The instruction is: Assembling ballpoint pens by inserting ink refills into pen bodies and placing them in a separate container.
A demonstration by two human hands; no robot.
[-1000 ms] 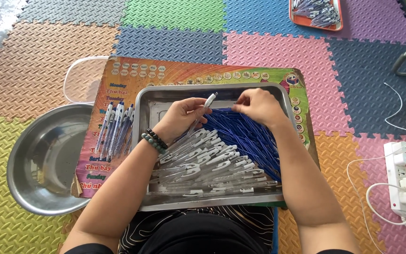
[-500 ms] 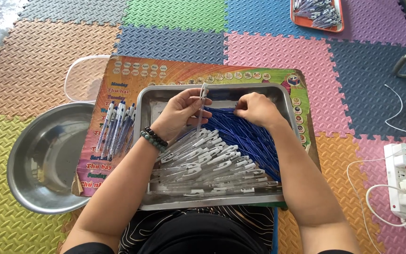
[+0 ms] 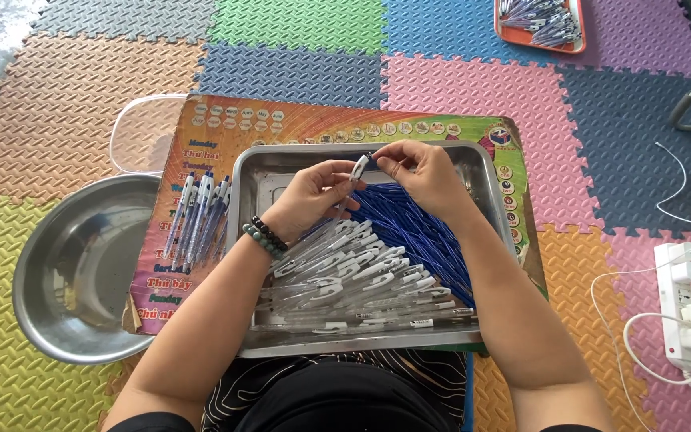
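A steel tray [image 3: 485, 188] on a colourful board holds a pile of clear pen barrels [image 3: 345, 276] on the left and a heap of blue refills [image 3: 421, 228] on the right. My left hand [image 3: 309, 196], with a bead bracelet at the wrist, grips a clear pen barrel [image 3: 355, 172] with a white clip, raised over the tray's far part. My right hand [image 3: 421, 172] pinches a thin blue refill at the barrel's upper end. Both hands meet above the refills.
Several finished blue-and-white pens [image 3: 197, 216] lie on the board [image 3: 297, 120] left of the tray. A round steel bowl [image 3: 65, 272] sits at the left, a clear lid [image 3: 141, 132] behind it. An orange tray of pens [image 3: 539, 20] lies far back. A power strip [image 3: 685, 308] with cables is at right.
Both hands have come together above the tray's far part; the pen barrel in the left hand has tilted more upright and the right hand now meets its tip.
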